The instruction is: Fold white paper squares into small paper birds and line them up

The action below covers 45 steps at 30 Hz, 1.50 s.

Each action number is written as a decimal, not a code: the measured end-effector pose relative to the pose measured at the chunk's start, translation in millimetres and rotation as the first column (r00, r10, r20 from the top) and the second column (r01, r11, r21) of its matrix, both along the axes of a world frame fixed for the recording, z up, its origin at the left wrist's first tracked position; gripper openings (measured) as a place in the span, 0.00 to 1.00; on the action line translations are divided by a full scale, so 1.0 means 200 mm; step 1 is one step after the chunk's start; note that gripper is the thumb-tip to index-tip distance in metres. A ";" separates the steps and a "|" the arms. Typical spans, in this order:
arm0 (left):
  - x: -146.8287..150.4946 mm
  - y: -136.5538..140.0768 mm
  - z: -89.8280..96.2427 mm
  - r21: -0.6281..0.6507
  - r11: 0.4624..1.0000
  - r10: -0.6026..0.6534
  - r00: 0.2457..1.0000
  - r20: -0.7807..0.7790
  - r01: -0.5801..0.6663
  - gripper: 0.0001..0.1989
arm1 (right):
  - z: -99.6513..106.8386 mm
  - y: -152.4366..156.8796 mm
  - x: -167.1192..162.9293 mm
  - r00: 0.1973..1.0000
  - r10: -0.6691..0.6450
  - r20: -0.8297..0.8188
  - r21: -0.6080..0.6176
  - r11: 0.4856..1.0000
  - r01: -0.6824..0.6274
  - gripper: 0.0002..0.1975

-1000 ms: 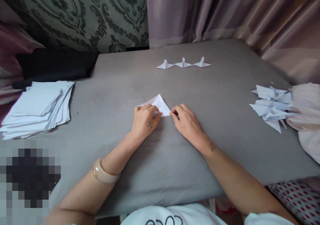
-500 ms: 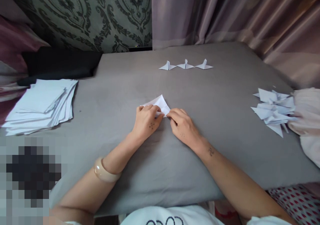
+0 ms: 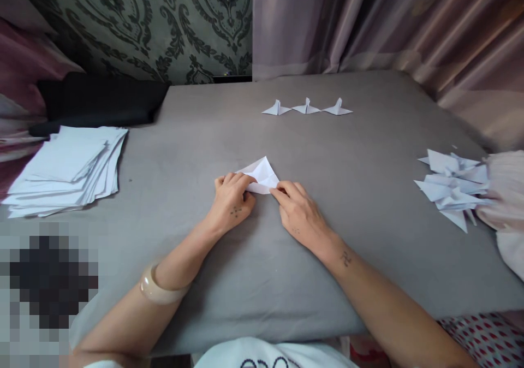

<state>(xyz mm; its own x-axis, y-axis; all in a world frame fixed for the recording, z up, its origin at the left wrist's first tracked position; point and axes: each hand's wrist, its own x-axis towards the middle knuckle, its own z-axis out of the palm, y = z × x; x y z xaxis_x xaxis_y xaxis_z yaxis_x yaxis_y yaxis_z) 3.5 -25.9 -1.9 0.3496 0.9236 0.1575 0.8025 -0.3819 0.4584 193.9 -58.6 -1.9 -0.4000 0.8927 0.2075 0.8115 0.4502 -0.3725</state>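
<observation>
A partly folded sheet of white paper (image 3: 264, 174) lies on the grey cloth, its upper point facing away from me and creases showing on it. At its left side my left hand (image 3: 234, 197) has its fingers closed over the paper's edge, covering the left corner. My right hand (image 3: 298, 207) pinches the paper's lower right corner between thumb and forefinger. A pale bangle sits on my left forearm.
Three folded paper cranes (image 3: 307, 106) stand in a row farther back. More folded paper pieces (image 3: 452, 185) are heaped at the right beside pale fabric (image 3: 507, 193). A stack of white sheets (image 3: 67, 166) lies left, near a black cloth-like item (image 3: 102, 100).
My left hand has slid left along the paper, uncovering more of its lower edge. My right hand stays at the right corner. The view has shifted slightly.
</observation>
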 end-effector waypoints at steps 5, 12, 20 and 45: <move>-0.01 0.01 -0.04 0.075 0.997 -0.017 0.999 -0.036 0.020 0.13 | 0.01 0.00 -0.01 0.999 -0.005 0.041 -0.039 0.999 0.006 0.23; 0.00 -0.01 -0.04 0.335 0.939 0.095 0.995 -0.026 -0.081 0.22 | 0.00 0.00 -0.01 0.997 0.012 0.073 -0.047 0.999 -0.009 0.22; 0.01 -0.03 -0.03 0.373 0.928 0.017 0.997 -0.070 0.010 0.04 | 0.00 0.00 0.01 0.999 0.026 0.019 -0.071 0.997 -0.024 0.23; 0.01 -0.05 0.02 0.257 0.906 -0.273 0.929 -0.251 0.336 0.13 | -0.04 0.08 0.03 0.836 -0.358 -0.417 -0.230 0.931 0.284 0.11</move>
<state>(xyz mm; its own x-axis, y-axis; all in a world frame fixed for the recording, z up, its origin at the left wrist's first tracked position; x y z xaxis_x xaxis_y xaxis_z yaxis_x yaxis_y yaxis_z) 6.1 -36.6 1.5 0.6596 0.6907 0.2965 0.6891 -0.7132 0.1284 199.8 -42.8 -9.6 0.0169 0.9894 0.1443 0.6309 0.1014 -0.7692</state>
